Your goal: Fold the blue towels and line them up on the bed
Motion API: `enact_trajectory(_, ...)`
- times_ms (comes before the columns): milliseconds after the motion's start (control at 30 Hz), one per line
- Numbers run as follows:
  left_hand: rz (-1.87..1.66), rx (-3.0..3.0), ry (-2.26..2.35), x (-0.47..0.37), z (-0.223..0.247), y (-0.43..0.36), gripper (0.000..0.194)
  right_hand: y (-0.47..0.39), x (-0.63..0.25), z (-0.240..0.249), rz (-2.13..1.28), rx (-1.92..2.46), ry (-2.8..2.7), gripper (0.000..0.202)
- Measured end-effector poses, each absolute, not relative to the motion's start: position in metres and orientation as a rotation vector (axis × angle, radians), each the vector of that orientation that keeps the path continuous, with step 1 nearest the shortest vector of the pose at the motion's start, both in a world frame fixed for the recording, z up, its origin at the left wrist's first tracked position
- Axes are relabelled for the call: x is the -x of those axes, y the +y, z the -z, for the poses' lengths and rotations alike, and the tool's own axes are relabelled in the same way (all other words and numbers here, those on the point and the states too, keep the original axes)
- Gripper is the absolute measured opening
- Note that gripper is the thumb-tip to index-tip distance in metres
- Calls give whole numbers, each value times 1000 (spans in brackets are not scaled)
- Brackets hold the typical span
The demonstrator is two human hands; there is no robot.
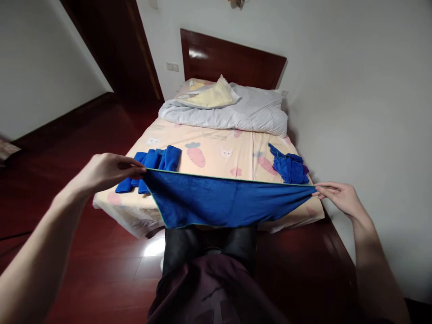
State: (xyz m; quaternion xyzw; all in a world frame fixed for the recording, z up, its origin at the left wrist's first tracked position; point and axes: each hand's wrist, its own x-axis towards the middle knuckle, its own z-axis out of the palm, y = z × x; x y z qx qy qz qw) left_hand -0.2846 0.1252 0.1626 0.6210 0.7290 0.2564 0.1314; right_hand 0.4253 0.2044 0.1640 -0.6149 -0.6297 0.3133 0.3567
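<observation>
A blue towel (222, 198) with a thin green edge is stretched out in the air in front of my lap. My left hand (111, 172) pinches its left upper corner, and my right hand (335, 195) pinches the right one. The top edge is drawn nearly straight between them, while the lower part hangs loose. Beyond my left hand, several folded blue towels (172, 158) lie on the bed. Past my right hand sits a crumpled heap of blue cloth (290, 168), with a bit of purple at its side.
The bed (216, 139) has a cream sheet printed with carrots and cat faces. A grey-white quilt (259, 108) and a pale yellow pillow (216, 94) lie by the dark headboard (232, 58). A white wall (371, 112) stands close on the right; dark red floor (94, 252) surrounds the bed.
</observation>
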Motion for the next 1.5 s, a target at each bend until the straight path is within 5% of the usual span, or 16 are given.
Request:
enact_trajectory(233,-676,-1679,1887,273,-112,224,23,295,-401,-133,-937,1603,-1567,36)
enact_trajectory(467,-1134,-1789,2030,258,-105,310,16,387,-374,-105,-452,1456,-1467,22)
enact_trajectory(633,-1618,-2065,1974,258,-129,315,27,405,-372,-112,-201,1239,-1406,18)
enact_trajectory(833,-1672,-2181,1956,248,-100,276,31,384,-371,-78,-180,1126,-1441,28)
enact_trajectory(1233,-660,-2056,1998,240,124,212,50,299,-374,128,-364,1603,-1777,28)
enact_trajectory(1500,-137,-2112,1986,232,175,201,37,274,-388,175,-243,1853,-2415,34)
